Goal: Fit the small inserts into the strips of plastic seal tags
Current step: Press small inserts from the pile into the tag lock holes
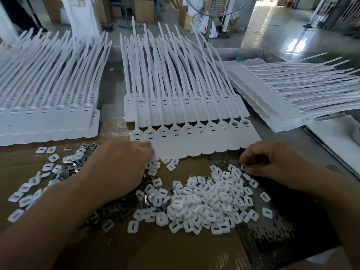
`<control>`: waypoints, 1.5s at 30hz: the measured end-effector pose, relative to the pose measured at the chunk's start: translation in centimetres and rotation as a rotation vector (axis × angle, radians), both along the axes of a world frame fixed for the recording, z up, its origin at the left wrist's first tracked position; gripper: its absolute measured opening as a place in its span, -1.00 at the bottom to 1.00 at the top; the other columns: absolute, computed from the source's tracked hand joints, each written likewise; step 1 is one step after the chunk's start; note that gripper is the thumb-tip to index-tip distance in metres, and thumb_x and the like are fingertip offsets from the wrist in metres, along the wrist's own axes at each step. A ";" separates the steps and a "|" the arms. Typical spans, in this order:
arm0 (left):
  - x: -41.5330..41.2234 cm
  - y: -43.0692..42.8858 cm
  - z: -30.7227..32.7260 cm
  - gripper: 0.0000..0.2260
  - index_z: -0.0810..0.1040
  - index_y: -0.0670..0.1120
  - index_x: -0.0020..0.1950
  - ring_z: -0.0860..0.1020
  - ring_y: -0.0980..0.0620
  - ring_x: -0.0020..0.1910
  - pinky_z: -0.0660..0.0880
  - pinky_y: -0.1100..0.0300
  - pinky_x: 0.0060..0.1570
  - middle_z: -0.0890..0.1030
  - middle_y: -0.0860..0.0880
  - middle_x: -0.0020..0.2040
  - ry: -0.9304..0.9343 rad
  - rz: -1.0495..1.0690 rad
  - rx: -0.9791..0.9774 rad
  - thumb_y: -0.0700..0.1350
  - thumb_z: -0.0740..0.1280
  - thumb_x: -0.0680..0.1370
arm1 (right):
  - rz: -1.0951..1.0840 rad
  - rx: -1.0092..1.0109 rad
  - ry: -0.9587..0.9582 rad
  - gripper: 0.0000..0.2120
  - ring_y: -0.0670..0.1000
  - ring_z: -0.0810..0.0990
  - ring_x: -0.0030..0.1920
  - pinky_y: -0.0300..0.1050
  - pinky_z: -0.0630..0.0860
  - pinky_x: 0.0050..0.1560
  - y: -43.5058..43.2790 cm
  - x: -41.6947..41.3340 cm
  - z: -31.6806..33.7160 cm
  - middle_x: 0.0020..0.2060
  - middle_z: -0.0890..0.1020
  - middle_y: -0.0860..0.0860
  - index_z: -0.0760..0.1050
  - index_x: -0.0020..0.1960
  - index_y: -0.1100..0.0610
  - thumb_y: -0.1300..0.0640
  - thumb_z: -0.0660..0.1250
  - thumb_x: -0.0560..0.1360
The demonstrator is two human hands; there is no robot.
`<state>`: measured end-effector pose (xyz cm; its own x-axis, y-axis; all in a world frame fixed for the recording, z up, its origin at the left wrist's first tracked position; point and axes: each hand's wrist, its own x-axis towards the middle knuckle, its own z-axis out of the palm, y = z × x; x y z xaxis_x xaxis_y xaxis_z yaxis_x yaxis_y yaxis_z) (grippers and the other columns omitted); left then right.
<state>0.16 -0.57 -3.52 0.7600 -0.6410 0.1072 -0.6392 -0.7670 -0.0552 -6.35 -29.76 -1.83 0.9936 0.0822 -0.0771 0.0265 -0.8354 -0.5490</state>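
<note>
Right hand (pixel 272 162) pinched one white insert (pixel 243 167) at the edge of the insert pile (pixel 204 203), lower centre. Left hand (pixel 120 162), fingers curled together, sat at the lower-left corner of the front tag strip (pixel 194 142), its grip hidden.

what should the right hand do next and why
Probably lift the right hand, whose grip pinches an insert at the pile edge, to the front strip and its open-looking socket near the right end; the left hand rests on that strip.
</note>
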 end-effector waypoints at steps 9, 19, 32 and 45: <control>-0.5 -0.1 0.5 -0.64 0.52 -0.03 0.22 0.61 0.04 -0.02 0.56 0.14 -0.07 0.57 0.07 0.18 0.011 0.012 -0.008 -0.21 0.14 0.48 | -0.141 0.225 -0.081 -0.88 -0.13 0.59 -0.42 -0.32 0.48 -0.35 0.0 0.1 0.6 -0.36 0.65 -0.04 0.47 -0.22 0.11 0.26 0.34 0.45; -0.1 -0.3 0.5 -0.61 0.40 0.07 0.31 0.52 0.14 0.13 0.48 0.23 0.08 0.39 0.20 0.34 0.005 -0.003 0.044 -0.17 0.08 0.52 | -0.294 0.257 -0.226 -0.83 -0.06 0.60 -0.33 -0.22 0.50 -0.25 0.3 4.4 1.4 -0.34 0.60 -0.05 0.54 -0.16 0.07 0.33 0.40 0.41; -0.1 -0.2 0.4 -0.60 0.36 0.06 0.35 0.50 0.12 0.17 0.50 0.19 0.08 0.36 0.19 0.36 -0.011 -0.002 0.072 -0.16 0.09 0.52 | -0.329 0.092 -0.186 -0.89 -0.22 0.43 -0.26 -0.23 0.32 -0.07 0.1 7.8 -1.4 -0.31 0.49 -0.19 0.55 -0.19 0.05 0.23 0.36 0.46; 0.2 -0.5 0.5 -0.60 0.33 0.08 0.36 0.50 0.13 0.16 0.48 0.23 0.10 0.36 0.19 0.36 -0.028 -0.031 0.112 -0.15 0.06 0.53 | -0.376 0.074 -0.149 -0.78 -0.07 0.52 -0.20 -0.23 0.38 -0.10 0.3 8.8 -0.2 -0.32 0.54 -0.10 0.48 -0.27 0.03 0.28 0.46 0.35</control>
